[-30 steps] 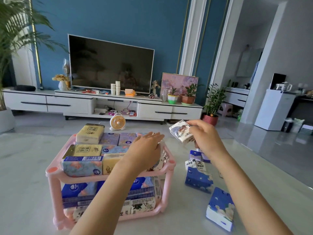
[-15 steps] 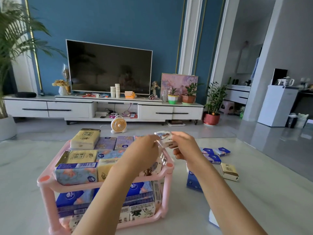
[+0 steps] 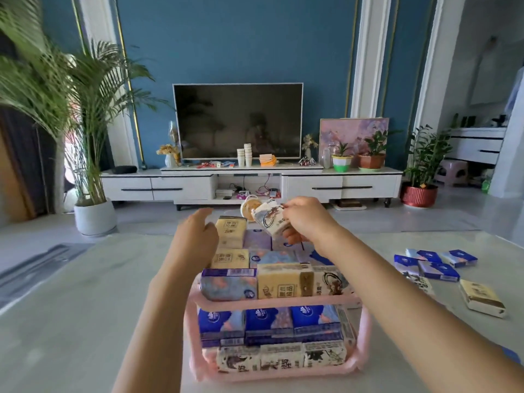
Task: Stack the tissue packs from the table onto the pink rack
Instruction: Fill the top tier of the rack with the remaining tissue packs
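Palm fronds fill the far left of the room, rising from a white pot on the floor beyond the pale table. Next along, the person's left hand hovers at the back left corner of the pink rack, fingers loose and spread, holding nothing. It sits just beside a yellow pack lying on top of the others, and I cannot tell whether it touches it. The rack stands on the table right in front of the person, both tiers full: blue, yellow and white packs in rows on the upper tier, blue ones over white printed ones below. Above the far side of the upper tier, a white tissue pack with a blue and brown print hangs tilted in the air. The right hand has it pinched at its right end, fingers curled round it. Further right, well apart from the rack, loose packs lie on the table in a blue and white cluster, with a yellowish pack nearer the person.
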